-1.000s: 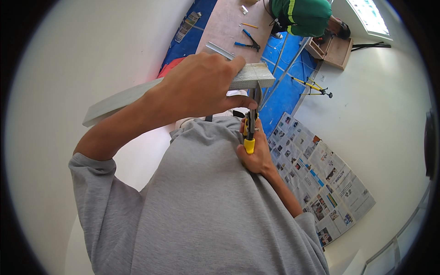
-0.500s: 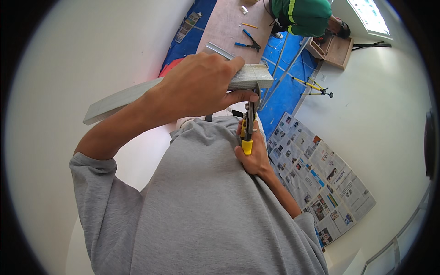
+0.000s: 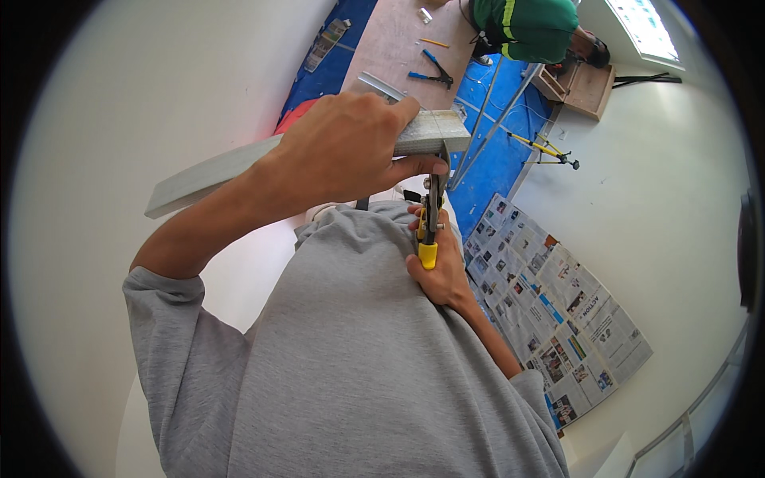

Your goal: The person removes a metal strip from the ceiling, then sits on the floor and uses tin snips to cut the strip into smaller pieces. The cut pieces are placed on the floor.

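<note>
My left hand (image 3: 343,147) is wrapped over a long grey metal channel (image 3: 209,174), which runs from the left across the front of my body. Its right end sticks out just past my fingers, with a line visible across the top face. In my right hand (image 3: 446,275) is a pair of tin snips (image 3: 431,209) with yellow grips, pointing away from me. Their blades meet the lower edge of the channel near its right end; how far they reach into the metal is hidden. My left thumb lies against the head of the snips.
Beyond the channel a wooden board (image 3: 390,48) carries a blue-handled hand tool (image 3: 434,70) and a pencil (image 3: 434,43). A person in green (image 3: 526,28) bends at the far right, near a wooden box (image 3: 590,89). A yellow tripod (image 3: 550,151) and newspaper-covered panel (image 3: 558,311) are on the right.
The channel's right end and the snips have shifted very slightly to the left. Both hands keep the same hold.
</note>
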A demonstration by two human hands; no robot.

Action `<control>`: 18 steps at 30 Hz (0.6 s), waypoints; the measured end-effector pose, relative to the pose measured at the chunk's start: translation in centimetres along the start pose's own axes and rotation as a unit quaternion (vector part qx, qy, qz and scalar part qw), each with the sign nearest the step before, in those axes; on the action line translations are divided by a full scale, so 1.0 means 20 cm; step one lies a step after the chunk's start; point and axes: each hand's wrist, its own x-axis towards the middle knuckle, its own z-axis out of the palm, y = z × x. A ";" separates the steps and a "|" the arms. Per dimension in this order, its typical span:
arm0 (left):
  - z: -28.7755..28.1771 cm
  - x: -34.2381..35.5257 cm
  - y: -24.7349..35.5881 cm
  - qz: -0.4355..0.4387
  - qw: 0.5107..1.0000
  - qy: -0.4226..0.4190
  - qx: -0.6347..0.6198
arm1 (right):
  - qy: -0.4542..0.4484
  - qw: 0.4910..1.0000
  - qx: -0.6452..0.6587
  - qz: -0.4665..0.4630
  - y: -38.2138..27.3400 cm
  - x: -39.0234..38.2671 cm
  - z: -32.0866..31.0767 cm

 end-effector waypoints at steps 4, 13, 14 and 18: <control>-0.01 -0.01 -0.01 -0.022 0.999 -0.027 0.000 | -0.018 0.999 -0.015 0.022 0.00 0.00 0.00; -0.01 -0.03 -0.03 -0.019 0.999 -0.033 0.013 | -0.028 0.998 -0.034 0.046 -0.04 0.01 -0.02; -0.01 -0.03 -0.03 -0.016 0.999 -0.030 0.018 | -0.031 0.998 -0.033 0.048 -0.04 0.02 -0.02; -0.01 -0.02 -0.04 -0.014 0.999 -0.033 0.025 | -0.033 0.998 -0.030 0.051 -0.06 0.02 -0.02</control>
